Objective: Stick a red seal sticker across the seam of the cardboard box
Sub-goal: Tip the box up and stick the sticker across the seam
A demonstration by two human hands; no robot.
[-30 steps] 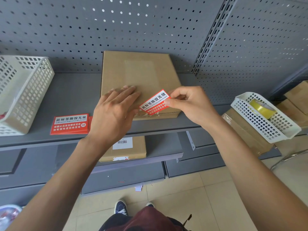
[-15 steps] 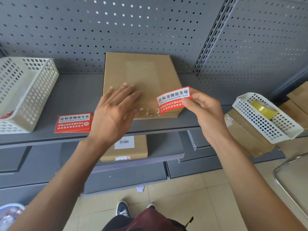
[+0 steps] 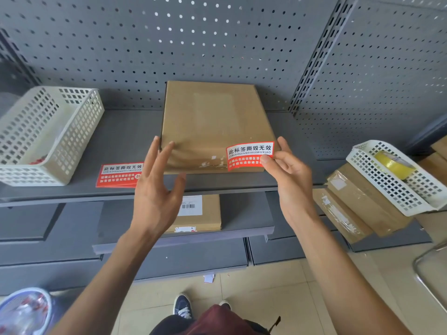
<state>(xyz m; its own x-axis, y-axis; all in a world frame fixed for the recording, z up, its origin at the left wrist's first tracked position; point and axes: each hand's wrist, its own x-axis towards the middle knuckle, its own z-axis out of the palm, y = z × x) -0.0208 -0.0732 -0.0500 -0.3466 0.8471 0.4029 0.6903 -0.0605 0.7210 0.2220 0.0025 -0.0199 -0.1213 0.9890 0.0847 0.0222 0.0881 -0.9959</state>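
We see the right hand (image 3: 289, 175) pinching the red seal sticker (image 3: 249, 154) at the front right corner of the cardboard box (image 3: 212, 122) on the shelf (image 3: 125, 141), while the left hand (image 3: 157, 192) hovers spread at the box's front left corner.

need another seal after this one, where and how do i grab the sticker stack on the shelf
Take the sticker stack by its front long edge, coming from the front of the shelf. It lies flat near the lip, with the basket to its left and the box to its right, so the front is open. Being thin and flat, slide it forward over the lip, then pinch with the fingers.
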